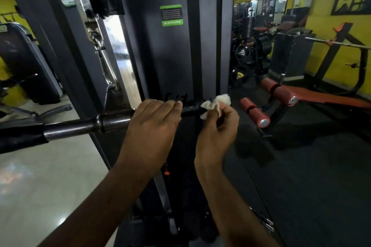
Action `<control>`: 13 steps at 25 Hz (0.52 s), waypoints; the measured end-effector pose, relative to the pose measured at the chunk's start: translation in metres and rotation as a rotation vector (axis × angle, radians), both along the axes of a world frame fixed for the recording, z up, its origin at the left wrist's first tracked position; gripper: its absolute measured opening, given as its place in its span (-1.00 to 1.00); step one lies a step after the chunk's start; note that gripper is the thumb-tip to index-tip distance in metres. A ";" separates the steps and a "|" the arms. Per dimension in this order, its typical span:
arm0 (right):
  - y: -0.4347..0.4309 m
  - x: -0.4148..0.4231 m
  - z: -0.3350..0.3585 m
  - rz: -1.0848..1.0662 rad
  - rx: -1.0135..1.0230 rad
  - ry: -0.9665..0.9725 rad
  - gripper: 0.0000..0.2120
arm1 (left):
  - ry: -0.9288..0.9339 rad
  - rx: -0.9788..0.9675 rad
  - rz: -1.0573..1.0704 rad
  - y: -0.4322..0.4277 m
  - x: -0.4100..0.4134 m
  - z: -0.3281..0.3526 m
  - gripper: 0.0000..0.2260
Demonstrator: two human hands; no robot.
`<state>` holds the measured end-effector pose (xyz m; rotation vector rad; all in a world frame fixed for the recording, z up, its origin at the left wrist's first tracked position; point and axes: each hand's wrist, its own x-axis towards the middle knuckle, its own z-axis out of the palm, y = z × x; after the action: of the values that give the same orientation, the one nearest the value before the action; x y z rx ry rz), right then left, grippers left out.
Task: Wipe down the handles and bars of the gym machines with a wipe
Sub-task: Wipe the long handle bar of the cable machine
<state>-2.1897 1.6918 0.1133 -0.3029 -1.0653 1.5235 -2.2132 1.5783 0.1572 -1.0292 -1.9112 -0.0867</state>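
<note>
- Left hand, centre of frame: fingers curled over the top of the bar, gripping it. Likely steadying it, since the bar seems to hang off the chrome link at upper left and would swing.
- Right hand, just right of the left: thumb and fingertips pinch a crumpled white wipe.
- Wipe is touching the bar's black grip section, right beside the left fingertips. Pinched small, probably to rub the grip's rounded surface.
- Bar runs from lower left to centre, in front of the dark machine column.
- Red bench at right, well apart and untouched.
</note>
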 end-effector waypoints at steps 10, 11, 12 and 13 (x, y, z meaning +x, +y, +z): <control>0.004 0.005 -0.013 -0.160 0.702 -0.222 -0.77 | 0.003 0.015 -0.002 -0.001 -0.001 0.000 -0.70; 0.010 0.007 -0.009 -0.183 0.652 -0.272 -0.75 | 0.009 0.035 0.001 0.000 -0.001 0.000 -0.73; 0.016 0.010 -0.006 -0.206 0.639 -0.296 -0.74 | 0.015 0.053 0.004 0.001 0.000 0.000 -0.75; 0.020 0.012 -0.001 -0.227 0.705 -0.311 -0.72 | 0.023 0.059 0.003 0.002 0.000 0.000 -0.76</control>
<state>-2.1774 1.7117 0.1121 -0.1565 -1.6762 0.8393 -2.2134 1.5803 0.1568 -0.9841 -1.8782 -0.1276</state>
